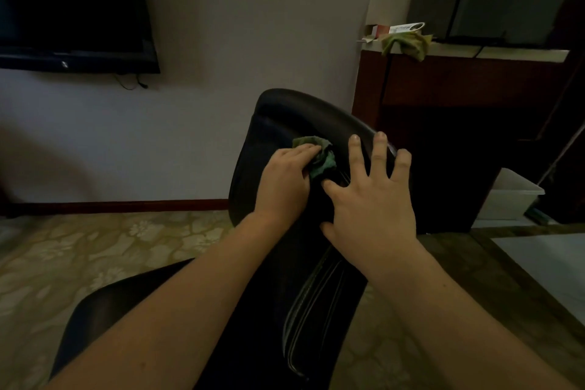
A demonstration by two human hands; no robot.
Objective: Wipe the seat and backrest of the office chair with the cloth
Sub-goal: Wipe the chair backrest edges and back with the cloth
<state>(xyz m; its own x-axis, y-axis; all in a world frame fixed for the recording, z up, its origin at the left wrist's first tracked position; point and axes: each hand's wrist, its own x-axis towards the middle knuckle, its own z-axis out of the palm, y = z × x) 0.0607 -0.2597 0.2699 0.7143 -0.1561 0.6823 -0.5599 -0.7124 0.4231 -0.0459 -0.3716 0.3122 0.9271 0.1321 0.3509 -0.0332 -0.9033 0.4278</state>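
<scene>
A black leather office chair stands in front of me. Its backrest (pixel 285 117) rises in the middle of the view and its seat (pixel 104 304) lies at the lower left. My left hand (pixel 285 180) grips a crumpled green cloth (pixel 319 157) and holds it against the upper backrest. To its right my right hand (pixel 373 199) rests on the backrest with its fingers spread, and the fingertips reach the top edge.
A dark television (pixel 72 6) hangs on the white wall at upper left. A dark wooden cabinet (pixel 459 89) stands right behind the chair, with a second greenish cloth (pixel 408 43) and small boxes on top. A white bin (pixel 509 196) sits on the floor at right.
</scene>
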